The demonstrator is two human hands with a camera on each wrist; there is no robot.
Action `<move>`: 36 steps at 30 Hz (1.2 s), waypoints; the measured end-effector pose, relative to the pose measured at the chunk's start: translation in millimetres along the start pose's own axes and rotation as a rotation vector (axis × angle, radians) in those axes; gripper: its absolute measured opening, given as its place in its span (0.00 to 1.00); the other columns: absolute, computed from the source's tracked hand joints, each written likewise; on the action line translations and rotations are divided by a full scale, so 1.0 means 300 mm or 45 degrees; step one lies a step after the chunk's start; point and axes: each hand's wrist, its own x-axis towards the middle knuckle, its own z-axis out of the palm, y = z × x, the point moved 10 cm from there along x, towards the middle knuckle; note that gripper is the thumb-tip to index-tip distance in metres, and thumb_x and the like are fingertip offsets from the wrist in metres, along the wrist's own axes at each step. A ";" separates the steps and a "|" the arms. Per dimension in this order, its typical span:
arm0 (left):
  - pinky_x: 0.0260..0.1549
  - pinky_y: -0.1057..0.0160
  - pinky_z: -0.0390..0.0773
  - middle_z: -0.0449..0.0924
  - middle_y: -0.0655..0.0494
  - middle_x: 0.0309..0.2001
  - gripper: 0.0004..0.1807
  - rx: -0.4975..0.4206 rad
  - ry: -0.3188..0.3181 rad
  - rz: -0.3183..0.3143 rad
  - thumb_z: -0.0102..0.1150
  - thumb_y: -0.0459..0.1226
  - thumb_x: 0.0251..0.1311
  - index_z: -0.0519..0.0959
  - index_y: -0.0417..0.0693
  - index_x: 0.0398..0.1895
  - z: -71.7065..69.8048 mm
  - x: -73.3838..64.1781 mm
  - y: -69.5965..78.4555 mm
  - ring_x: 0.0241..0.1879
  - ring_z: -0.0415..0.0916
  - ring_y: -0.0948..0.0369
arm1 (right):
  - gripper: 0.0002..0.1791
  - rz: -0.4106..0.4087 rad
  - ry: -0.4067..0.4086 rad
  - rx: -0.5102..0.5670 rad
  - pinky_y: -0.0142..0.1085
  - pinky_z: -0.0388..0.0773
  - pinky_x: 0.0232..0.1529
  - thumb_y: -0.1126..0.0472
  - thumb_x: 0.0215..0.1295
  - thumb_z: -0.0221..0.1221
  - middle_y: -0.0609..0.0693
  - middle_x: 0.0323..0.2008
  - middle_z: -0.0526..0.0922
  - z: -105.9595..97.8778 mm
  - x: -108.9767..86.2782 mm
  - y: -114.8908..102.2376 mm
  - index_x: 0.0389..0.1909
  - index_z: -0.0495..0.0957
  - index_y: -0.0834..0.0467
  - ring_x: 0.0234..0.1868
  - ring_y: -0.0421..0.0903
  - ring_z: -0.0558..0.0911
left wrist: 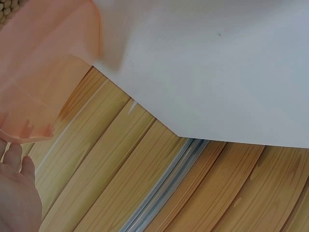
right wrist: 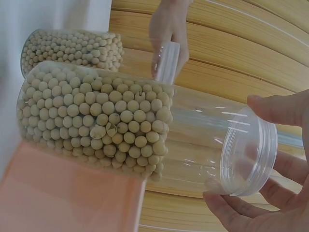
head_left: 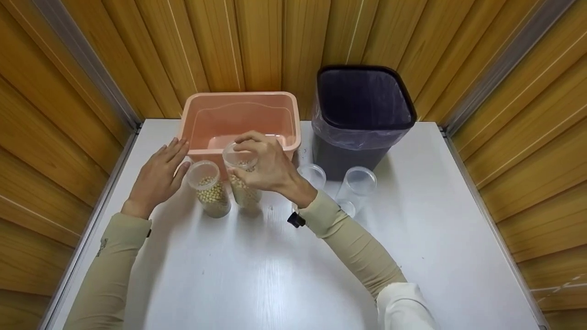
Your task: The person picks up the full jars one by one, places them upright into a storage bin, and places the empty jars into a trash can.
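My right hand [head_left: 268, 165] grips a clear plastic jar [head_left: 247, 195] near its open mouth, thumb on one side and fingers on the other. In the right wrist view this jar [right wrist: 96, 116] is filled about halfway with round, pale beans. Whether its base touches the table cannot be told. Just left of it stands a similar open jar [head_left: 213, 197], also partly filled with beans. With fingers extended, my left hand [head_left: 158, 176] rests at the front left corner of the pink plastic bin [head_left: 239, 95]. Only part of that hand [left wrist: 19, 193] shows in the left wrist view.
A dark bin [head_left: 344, 158] with a clear liner stands at the back right. In front of it are clear containers, one of them [head_left: 360, 182] to the right of my forearm, another [head_left: 312, 173] partly behind my wrist. Wood-patterned walls [head_left: 257, 46] enclose the white table [head_left: 220, 275].
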 end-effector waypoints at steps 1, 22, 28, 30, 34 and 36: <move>0.79 0.39 0.63 0.68 0.41 0.79 0.29 0.002 0.000 0.003 0.54 0.41 0.81 0.68 0.36 0.79 0.001 0.000 0.000 0.79 0.65 0.40 | 0.20 -0.001 0.000 -0.003 0.34 0.84 0.56 0.57 0.58 0.75 0.56 0.53 0.87 -0.005 0.003 -0.003 0.49 0.90 0.63 0.53 0.49 0.87; 0.79 0.39 0.63 0.69 0.40 0.78 0.30 0.017 0.013 0.014 0.57 0.41 0.80 0.68 0.37 0.79 0.008 0.002 -0.006 0.78 0.66 0.40 | 0.20 0.004 0.004 -0.044 0.32 0.80 0.62 0.56 0.60 0.75 0.56 0.54 0.87 -0.149 0.110 -0.057 0.49 0.90 0.63 0.58 0.51 0.86; 0.80 0.42 0.61 0.69 0.40 0.78 0.30 0.015 0.021 0.021 0.56 0.40 0.80 0.69 0.36 0.78 0.008 0.005 -0.005 0.78 0.66 0.40 | 0.19 -0.016 0.038 -0.046 0.32 0.79 0.63 0.56 0.59 0.74 0.56 0.53 0.88 -0.185 0.134 -0.057 0.48 0.90 0.64 0.58 0.51 0.85; 0.81 0.43 0.60 0.69 0.40 0.78 0.29 0.012 0.022 0.022 0.56 0.40 0.80 0.69 0.36 0.78 0.006 0.007 -0.003 0.78 0.66 0.40 | 0.19 -0.018 0.047 -0.040 0.32 0.78 0.64 0.57 0.59 0.74 0.57 0.53 0.88 -0.195 0.142 -0.055 0.48 0.90 0.64 0.58 0.50 0.85; 0.81 0.44 0.59 0.69 0.41 0.78 0.30 0.005 0.012 0.008 0.56 0.41 0.81 0.68 0.36 0.78 0.012 0.010 -0.003 0.79 0.65 0.41 | 0.19 -0.049 0.074 -0.075 0.32 0.79 0.62 0.56 0.58 0.75 0.57 0.51 0.89 -0.215 0.156 -0.057 0.46 0.90 0.65 0.56 0.50 0.86; 0.81 0.43 0.60 0.68 0.42 0.79 0.30 0.004 0.013 0.004 0.55 0.41 0.81 0.68 0.37 0.79 0.015 0.011 -0.005 0.79 0.65 0.41 | 0.19 -0.059 0.085 -0.112 0.35 0.76 0.65 0.54 0.58 0.75 0.55 0.50 0.89 -0.225 0.164 -0.058 0.45 0.91 0.63 0.56 0.50 0.87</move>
